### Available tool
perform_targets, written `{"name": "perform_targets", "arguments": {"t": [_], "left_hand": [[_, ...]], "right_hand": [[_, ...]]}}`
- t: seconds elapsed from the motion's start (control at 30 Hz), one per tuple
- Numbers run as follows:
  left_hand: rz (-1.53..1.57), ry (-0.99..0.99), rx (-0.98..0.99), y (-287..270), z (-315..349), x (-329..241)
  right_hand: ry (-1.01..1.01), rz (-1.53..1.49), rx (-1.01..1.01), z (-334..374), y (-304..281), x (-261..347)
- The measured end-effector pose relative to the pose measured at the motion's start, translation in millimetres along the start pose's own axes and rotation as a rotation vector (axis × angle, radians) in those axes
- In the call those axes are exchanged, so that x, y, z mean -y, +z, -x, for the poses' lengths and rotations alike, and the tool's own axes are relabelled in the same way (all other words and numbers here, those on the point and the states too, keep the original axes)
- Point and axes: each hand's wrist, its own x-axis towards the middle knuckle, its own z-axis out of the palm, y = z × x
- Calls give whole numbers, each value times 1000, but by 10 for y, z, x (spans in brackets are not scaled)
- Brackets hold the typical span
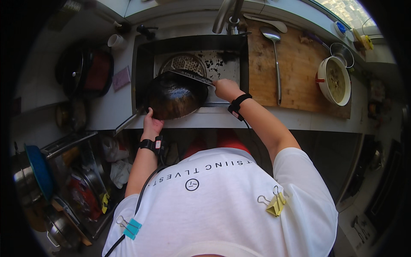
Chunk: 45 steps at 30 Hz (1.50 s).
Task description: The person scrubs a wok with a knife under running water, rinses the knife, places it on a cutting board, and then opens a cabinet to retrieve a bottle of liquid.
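Observation:
A blackened wok [177,96] is tilted over the near left part of the sink [244,64], its dark, worn underside facing up. My left hand [152,124] grips the wok at its near left edge, the thumb up along the rim. In my right hand [227,90] is a kitchen knife [192,76], whose long narrow-looking blade lies across the far right part of the wok's underside and points left. The knife's handle is hidden in my closed fingers. Behind the wok, a round perforated metal plate [184,63] sits in the sink, with dark flakes [214,65] scattered beside it.
Above the sink's far edge rises a faucet [227,19]. Right of it, a wooden cutting board [295,73] carries a metal spatula [276,60] and a white pot [324,81] of cloudy liquid. A pink sponge cloth [121,79] and a dark rice cooker [85,70] stand left.

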Motion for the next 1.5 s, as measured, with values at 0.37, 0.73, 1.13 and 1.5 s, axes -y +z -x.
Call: {"name": "perform_targets", "arguments": {"t": [0.37,0.73,1.13,1.5], "left_hand": [[21,-23,-35,-13,20,-20],[77,-1,-16,64,102,7],[89,21,-37,49,100,6],[81,11,-81,90,100,-4]], "right_hand": [[-198,29,71,-302,-227,77],[-264,41,185,-534,-298,41],[-58,33,115,-736,-292,-93],[-77,157,173,-967,-304,-187]]}}
